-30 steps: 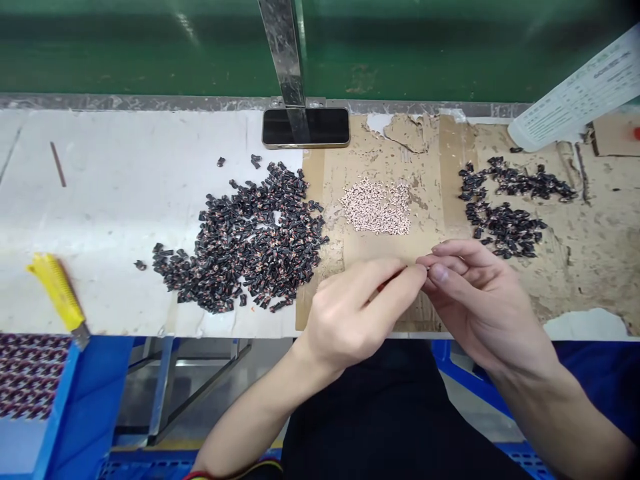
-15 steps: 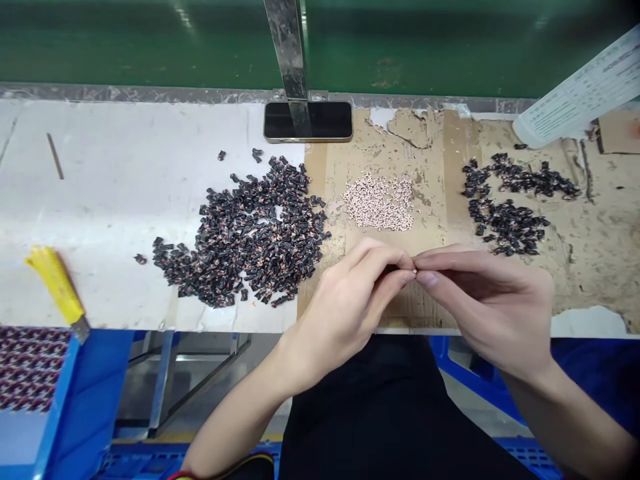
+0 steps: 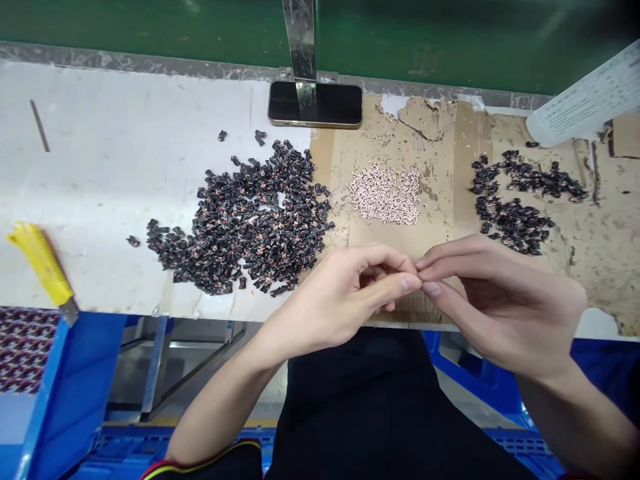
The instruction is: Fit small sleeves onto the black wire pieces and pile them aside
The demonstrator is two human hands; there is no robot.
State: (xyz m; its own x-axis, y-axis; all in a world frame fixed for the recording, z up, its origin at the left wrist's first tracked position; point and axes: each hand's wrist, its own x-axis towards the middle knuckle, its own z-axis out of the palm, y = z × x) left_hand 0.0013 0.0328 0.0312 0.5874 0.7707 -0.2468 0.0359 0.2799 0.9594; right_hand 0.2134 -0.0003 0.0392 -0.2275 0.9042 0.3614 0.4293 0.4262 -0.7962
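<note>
My left hand [image 3: 345,293] and my right hand [image 3: 515,300] meet fingertip to fingertip over the front edge of the cardboard. Both are pinched closed, and whatever lies between the tips is too small and hidden to make out. Beyond them is a patch of tiny pinkish copper-coloured pieces [image 3: 387,193]. Left of my hands spreads a large pile of small black parts [image 3: 250,227] with coppery ends. A smaller group of black parts [image 3: 515,220] lies on the cardboard to the right.
A phone [image 3: 315,105] lies at the back by a metal post [image 3: 301,47]. A yellow cutter [image 3: 43,267] rests at the left edge above a blue bin [image 3: 85,373]. A thin brown strip [image 3: 40,125] is at far left. A whitish printed container [image 3: 590,97] leans at back right.
The view has shifted a little. My left fingers have changed their pinch, with the thumb now stretched straighter toward the right fingertips. My right hand has spread slightly farther right.
</note>
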